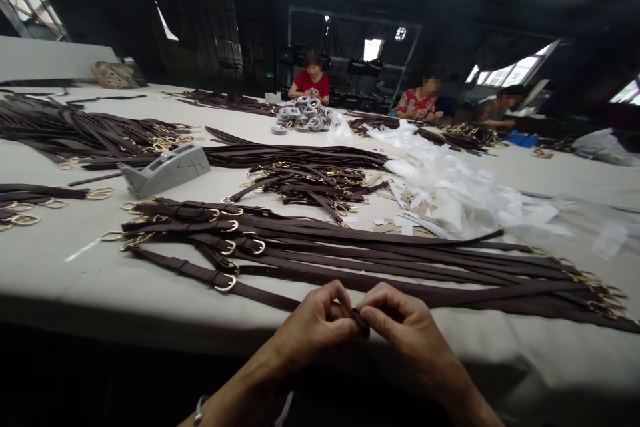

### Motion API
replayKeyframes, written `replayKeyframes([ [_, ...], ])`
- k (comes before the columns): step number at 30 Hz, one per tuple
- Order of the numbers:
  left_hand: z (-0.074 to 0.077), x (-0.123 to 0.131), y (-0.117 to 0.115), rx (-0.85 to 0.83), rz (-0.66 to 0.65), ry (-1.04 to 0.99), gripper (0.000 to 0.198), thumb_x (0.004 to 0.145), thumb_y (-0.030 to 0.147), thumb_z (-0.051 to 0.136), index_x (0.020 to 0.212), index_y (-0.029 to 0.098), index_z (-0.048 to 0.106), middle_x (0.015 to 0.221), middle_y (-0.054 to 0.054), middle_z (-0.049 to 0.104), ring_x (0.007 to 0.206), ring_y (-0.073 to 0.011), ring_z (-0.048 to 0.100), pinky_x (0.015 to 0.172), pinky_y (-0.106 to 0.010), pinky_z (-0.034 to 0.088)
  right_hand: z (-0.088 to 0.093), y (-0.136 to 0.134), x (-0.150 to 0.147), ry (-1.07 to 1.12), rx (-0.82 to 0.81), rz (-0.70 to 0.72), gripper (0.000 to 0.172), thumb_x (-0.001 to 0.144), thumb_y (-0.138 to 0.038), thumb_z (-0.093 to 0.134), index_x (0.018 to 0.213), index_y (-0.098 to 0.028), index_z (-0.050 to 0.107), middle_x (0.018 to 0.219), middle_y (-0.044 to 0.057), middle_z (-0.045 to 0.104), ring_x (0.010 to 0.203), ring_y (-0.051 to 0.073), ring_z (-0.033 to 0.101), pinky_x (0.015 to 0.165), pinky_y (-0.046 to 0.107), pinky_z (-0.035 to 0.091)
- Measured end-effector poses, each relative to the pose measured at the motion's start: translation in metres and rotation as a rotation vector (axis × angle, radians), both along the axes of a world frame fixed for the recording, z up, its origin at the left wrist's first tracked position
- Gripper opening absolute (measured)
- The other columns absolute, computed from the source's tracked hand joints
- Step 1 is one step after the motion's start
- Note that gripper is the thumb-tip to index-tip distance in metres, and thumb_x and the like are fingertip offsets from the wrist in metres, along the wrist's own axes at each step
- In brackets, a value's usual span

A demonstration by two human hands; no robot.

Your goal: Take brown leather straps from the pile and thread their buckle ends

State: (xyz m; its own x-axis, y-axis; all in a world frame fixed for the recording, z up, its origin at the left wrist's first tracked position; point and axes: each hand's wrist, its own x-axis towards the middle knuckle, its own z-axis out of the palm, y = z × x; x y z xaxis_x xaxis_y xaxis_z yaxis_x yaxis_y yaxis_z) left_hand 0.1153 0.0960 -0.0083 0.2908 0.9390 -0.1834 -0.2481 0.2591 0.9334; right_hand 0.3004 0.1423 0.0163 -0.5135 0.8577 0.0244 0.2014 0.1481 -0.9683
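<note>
My left hand (315, 323) and my right hand (400, 323) meet at the near edge of the table, both with fingers pinched on one dark brown leather strap (260, 291). That strap runs away to the left toward a gold buckle (226, 282). Just beyond my hands lies a long spread of the same brown straps (380, 260) with gold buckles at both ends. The part of the strap between my fingertips is mostly hidden.
A grey tape dispenser (165, 170) stands at the left-centre. More strap piles (75, 130) lie far left and centre (310, 180). White plastic wrappers and paper scraps (450, 190) are heaped on the right. Tape rolls (303, 115) sit far back. Three people sit at the far side.
</note>
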Motion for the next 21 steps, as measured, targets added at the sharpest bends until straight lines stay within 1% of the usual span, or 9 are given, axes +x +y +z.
replayKeyframes([
  [2, 0.001, -0.003, 0.0, 0.035, -0.027, -0.023, 0.042, 0.068, 0.042, 0.081, 0.082, 0.016, 0.051, 0.064, 0.003, 0.056, 0.052, -0.0074, 0.045, 0.049, -0.017, 0.031, -0.007, 0.001, -0.002, 0.097, -0.119, 0.014, 0.03, 0.08, -0.046, 0.077, 0.089, -0.02, 0.067, 0.084, 0.0, 0.064, 0.079, 0.017, 0.059, 0.071, 0.024, 0.047],
  [4, 0.003, -0.005, 0.001, 0.07, -0.016, -0.021, 0.039, 0.07, 0.041, 0.08, 0.081, 0.015, 0.054, 0.067, 0.002, 0.058, 0.057, -0.0083, 0.048, 0.053, -0.018, 0.035, -0.011, -0.002, -0.007, 0.14, -0.211, 0.086, 0.036, 0.085, -0.051, 0.07, 0.102, -0.02, 0.064, 0.094, 0.003, 0.065, 0.087, 0.019, 0.06, 0.077, 0.026, 0.047],
  [6, 0.005, -0.006, 0.001, 0.102, 0.014, -0.013, 0.033, 0.074, 0.039, 0.077, 0.081, 0.014, 0.057, 0.073, 0.0, 0.06, 0.063, -0.0101, 0.052, 0.059, -0.019, 0.039, -0.011, -0.007, -0.012, 0.126, -0.227, 0.157, 0.038, 0.095, -0.054, 0.053, 0.11, -0.019, 0.062, 0.102, 0.006, 0.066, 0.094, 0.021, 0.059, 0.082, 0.029, 0.046],
  [8, 0.006, -0.006, 0.002, 0.105, 0.019, -0.004, 0.028, 0.076, 0.036, 0.075, 0.081, 0.014, 0.058, 0.075, 0.0, 0.061, 0.067, -0.0111, 0.054, 0.061, -0.02, 0.04, -0.009, -0.012, -0.017, 0.109, -0.206, 0.144, 0.041, 0.099, -0.055, 0.043, 0.113, -0.02, 0.061, 0.103, 0.006, 0.066, 0.092, 0.021, 0.06, 0.08, 0.029, 0.046],
  [11, 0.008, -0.006, 0.003, 0.055, -0.009, -0.038, 0.034, 0.072, 0.038, 0.078, 0.08, 0.014, 0.056, 0.072, 0.001, 0.057, 0.062, -0.0089, 0.049, 0.057, -0.019, 0.036, -0.01, -0.015, -0.022, 0.106, -0.249, 0.069, 0.048, 0.092, -0.061, 0.051, 0.115, -0.02, 0.059, 0.085, 0.003, 0.065, 0.072, 0.018, 0.058, 0.063, 0.026, 0.045],
  [13, 0.009, -0.007, 0.004, 0.012, -0.06, -0.085, 0.04, 0.069, 0.042, 0.081, 0.079, 0.014, 0.054, 0.068, 0.001, 0.055, 0.056, -0.0071, 0.045, 0.052, -0.018, 0.033, -0.014, -0.013, -0.023, 0.117, -0.286, 0.077, 0.056, 0.085, -0.064, 0.059, 0.118, -0.019, 0.058, 0.069, -0.001, 0.059, 0.06, 0.016, 0.052, 0.056, 0.024, 0.04],
  [15, 0.011, -0.009, 0.004, -0.014, -0.107, -0.131, 0.044, 0.066, 0.046, 0.082, 0.078, 0.015, 0.053, 0.064, 0.002, 0.053, 0.051, -0.0063, 0.043, 0.048, -0.018, 0.032, -0.018, -0.011, -0.021, 0.126, -0.291, 0.11, 0.063, 0.08, -0.064, 0.065, 0.122, -0.018, 0.056, 0.061, -0.004, 0.051, 0.054, 0.013, 0.045, 0.053, 0.023, 0.035],
  [17, 0.011, -0.011, 0.004, -0.042, -0.102, -0.119, 0.043, 0.066, 0.045, 0.082, 0.078, 0.016, 0.052, 0.059, 0.004, 0.052, 0.046, -0.006, 0.041, 0.044, -0.017, 0.028, -0.022, -0.008, -0.018, 0.112, -0.273, 0.118, 0.066, 0.078, -0.064, 0.067, 0.124, -0.018, 0.055, 0.057, -0.007, 0.043, 0.051, 0.011, 0.036, 0.051, 0.023, 0.029],
  [21, 0.008, -0.019, 0.0, -0.034, -0.055, -0.035, 0.034, 0.074, 0.036, 0.076, 0.09, 0.018, 0.053, 0.058, 0.006, 0.052, 0.047, -0.0062, 0.038, 0.044, -0.016, 0.024, -0.028, -0.002, -0.009, -0.043, -0.17, 0.066, 0.06, 0.083, -0.06, 0.063, 0.124, -0.018, 0.055, 0.055, -0.009, 0.034, 0.051, 0.011, 0.03, 0.052, 0.024, 0.024],
])
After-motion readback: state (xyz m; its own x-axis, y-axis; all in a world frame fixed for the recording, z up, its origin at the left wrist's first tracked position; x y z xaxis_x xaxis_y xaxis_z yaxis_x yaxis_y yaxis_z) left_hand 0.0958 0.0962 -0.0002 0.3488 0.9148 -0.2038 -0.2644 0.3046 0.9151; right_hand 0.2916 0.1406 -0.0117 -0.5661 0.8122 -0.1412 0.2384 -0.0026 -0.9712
